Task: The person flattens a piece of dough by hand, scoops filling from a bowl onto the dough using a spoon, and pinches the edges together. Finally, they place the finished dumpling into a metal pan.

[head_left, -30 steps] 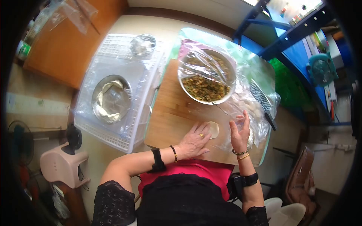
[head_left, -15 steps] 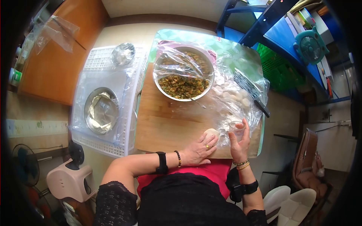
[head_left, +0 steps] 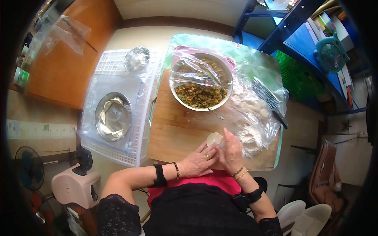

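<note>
A small round of pale dough [head_left: 214, 139] lies near the front edge of the wooden board [head_left: 173, 137]. My left hand [head_left: 195, 162] rests flat there with its fingers stretched out, fingertips at the dough's near side. My right hand [head_left: 231, 151] is wrapped round a small clear glass [head_left: 221, 146], held low against the dough; the fingers hide most of it. Loose white flour [head_left: 252, 142] is heaped just right of my right hand. Behind it, several pale dough pieces [head_left: 252, 108] lie under clear plastic film.
A bowl of chopped filling [head_left: 201, 96], partly under film, stands at the back with a spoon handle over its rim. A black-handled knife [head_left: 279, 118] lies at the right. On the left, a metal bowl [head_left: 128, 112] sits on a plastic-covered white crate [head_left: 151, 80].
My right hand has brought the glass left and down onto the dough beside my left hand. My left fingers have slid back from the top of the dough to its edge.
</note>
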Motion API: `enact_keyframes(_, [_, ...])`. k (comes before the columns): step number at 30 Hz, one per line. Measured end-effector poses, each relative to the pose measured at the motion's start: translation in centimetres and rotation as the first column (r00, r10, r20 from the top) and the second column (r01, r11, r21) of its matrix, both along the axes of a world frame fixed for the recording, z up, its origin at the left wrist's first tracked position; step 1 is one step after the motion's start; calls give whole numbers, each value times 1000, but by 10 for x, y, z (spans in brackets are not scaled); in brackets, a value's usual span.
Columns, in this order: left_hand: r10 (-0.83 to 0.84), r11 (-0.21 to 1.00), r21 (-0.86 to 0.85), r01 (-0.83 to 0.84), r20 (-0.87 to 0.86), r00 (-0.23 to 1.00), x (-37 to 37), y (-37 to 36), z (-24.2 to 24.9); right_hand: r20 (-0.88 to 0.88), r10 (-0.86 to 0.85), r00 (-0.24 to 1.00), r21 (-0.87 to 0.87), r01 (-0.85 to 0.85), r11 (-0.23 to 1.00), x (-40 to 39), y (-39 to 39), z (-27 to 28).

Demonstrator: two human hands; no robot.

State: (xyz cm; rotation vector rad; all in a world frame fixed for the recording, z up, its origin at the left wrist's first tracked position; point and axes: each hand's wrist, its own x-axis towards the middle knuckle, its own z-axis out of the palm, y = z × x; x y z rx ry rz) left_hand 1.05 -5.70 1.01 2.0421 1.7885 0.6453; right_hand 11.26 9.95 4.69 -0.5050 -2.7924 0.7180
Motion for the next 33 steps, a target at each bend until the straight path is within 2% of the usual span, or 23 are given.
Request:
enact_keyframes(1, [-2, 999, -53, 2, 2, 1000, 2, 0, 1, 78, 39, 996, 108, -47, 993, -4, -5, -6])
enact_keyframes(2, [6, 998, -59, -5, 9, 1000, 2, -1, 1, 98, -7, 995, 190, -12, 982, -8, -7, -19])
enact_keyframes(3, [18, 999, -48, -18, 0, 1000, 2, -1, 4, 105, 0, 994, 186, -19, 982, -12, -5, -24])
enact_keyframes(5, [36, 999, -33, -36, -9, 999, 3, -2, 1, 25, -101, 995, 243, 92, 966, -23, 10, -29])
enact_keyframes(7, [62, 993, 95, -64, 22, 998, 4, -2, -6, -22, -138, 990, 206, 139, 969, -27, 32, -41])
enact_keyframes(9, [103, 990, 94, -106, 43, 994, 4, -1, -4, -36, -235, 971, 43, 236, 971, -32, 44, -40])
enact_keyframes(11, [152, 984, 82, -157, 71, 986, 4, -2, -1, -52, -208, 977, 35, 210, 977, -29, 41, -32])
enact_keyframes(13, [191, 974, 109, -198, 70, 979, 3, -2, 4, -147, -104, 984, -8, 104, 995, -19, 30, -27])
enact_keyframes(15, [161, 985, 47, -163, 53, 986, 5, -3, -1, -147, -61, 987, -16, 59, 998, -16, 7, -22])
enact_keyframes(17, [129, 992, -20, -128, 29, 991, 4, -4, -1, 25, 73, 997, 174, -76, 982, -17, -10, -23])
enact_keyframes(18, [130, 991, -19, -130, 5, 991, 2, -5, 3, 67, 15, 998, 265, -32, 964, -20, -9, -28])
enact_keyframes(19, [139, 990, -13, -139, -23, 990, 1, -5, 5, 65, 18, 998, 263, -34, 964, -26, -2, -32])
enact_keyframes(21, [143, 990, 13, -143, -18, 990, 2, -8, 2, 59, -128, 990, 148, 119, 982, -37, 17, -36])
enact_keyframes(22, [148, 988, 50, -148, -10, 989, 1, -7, 3, -29, -163, 986, 189, 165, 968, -42, 26, -38])
enact_keyframes(23, [151, 987, 59, -149, -17, 988, -1, -6, 3, -39, -160, 986, 196, 165, 967, -44, 32, -38])
enact_keyframes(25, [183, 983, -34, -183, 4, 983, -5, -3, 9, -27, -283, 959, -130, 277, 952, -44, 42, -40])
enact_keyframes(26, [180, 983, -31, -180, 3, 984, -6, -3, 12, -159, -301, 940, -130, 282, 951, -40, 45, -43])
enact_keyframes(27, [233, 971, -59, -231, 23, 972, -10, -3, 19, -158, -312, 937, -128, 293, 947, -34, 45, -37])
enact_keyframes(28, [282, 957, -88, -277, 39, 959, -12, -2, 23, -156, -367, 917, -299, 311, 902, -27, 44, -26])
enact_keyframes(29, [266, 961, -87, -262, 39, 963, -9, 0, 21, -147, -422, 895, -461, 315, 829, -19, 43, -17])
enact_keyframes(31, [160, 986, 50, -159, -19, 987, -5, 5, 14, -197, -442, 875, -490, 303, 818, -2, 43, -5])
enact_keyframes(32, [152, 987, 53, -151, -27, 988, -1, 12, 11, -215, -494, 843, -568, 303, 765, 6, 45, 3])
enact_keyframes(33, [13, 999, 51, -14, 8, 1000, 7, 24, 9, -225, -544, 808, -642, 297, 707, 15, 47, 7])
